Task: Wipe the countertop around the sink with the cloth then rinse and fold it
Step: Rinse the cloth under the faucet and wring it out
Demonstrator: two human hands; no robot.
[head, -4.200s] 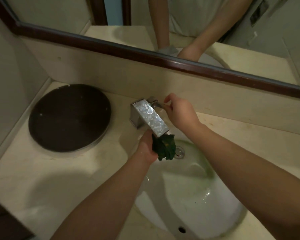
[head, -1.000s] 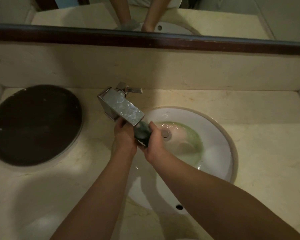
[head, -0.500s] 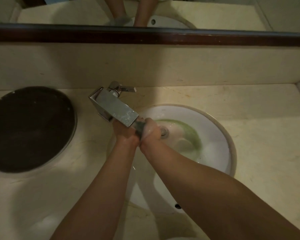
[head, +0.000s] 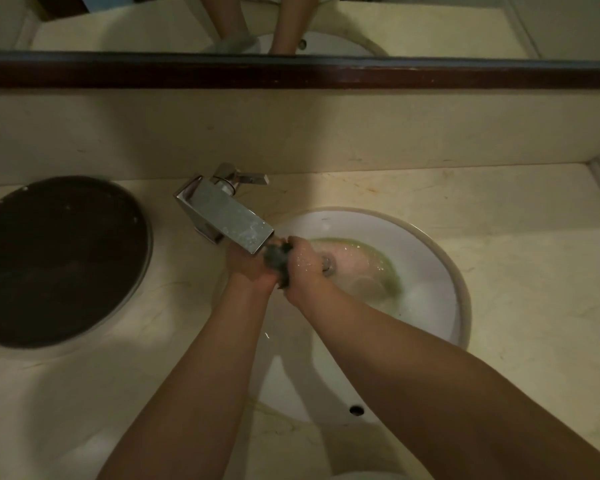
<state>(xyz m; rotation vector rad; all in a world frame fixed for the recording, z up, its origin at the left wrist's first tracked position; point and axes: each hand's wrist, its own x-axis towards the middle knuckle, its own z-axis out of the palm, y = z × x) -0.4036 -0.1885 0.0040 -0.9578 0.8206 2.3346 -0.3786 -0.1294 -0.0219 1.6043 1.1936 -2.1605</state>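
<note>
Found dark, wet, bunched cloth [head: 276, 262] pressed between both hands, right under the mouth of the flat, square-edged chromed faucet spout [head: 222, 216], over the rear left part of the round white ceramic sink [head: 426, 237].

Logged left hand [head: 248, 270] as curled round the cloth's left side and right hand [head: 307, 270] as curled round its right side, with droplets on the knuckles. Recorded both as grasping the cloth, neither released.

Noted greenish water [head: 378, 261] pooled round the metal drain [head: 328, 265], just right of the right hand. Could not make out the stream itself under the spout.

Key relation: saw the wad as longer than wide, with its long axis running from the spout mouth back towards the wrists and the palms facing each other across it. Rated neither hand nearer, since each touched one flank.

Judged step as rinsing, with wiping presumably done and folding not begun. Judged that any wringing twist would turn about that axis, hands rotating opposite ways.

Noted short chromed lever handle [head: 250, 178] behind the spout, well apart from both hands and pointing right.

Also noted large dark round lid [head: 59, 258] set into the cream marble countertop [head: 516, 244], left of the faucet.
</note>
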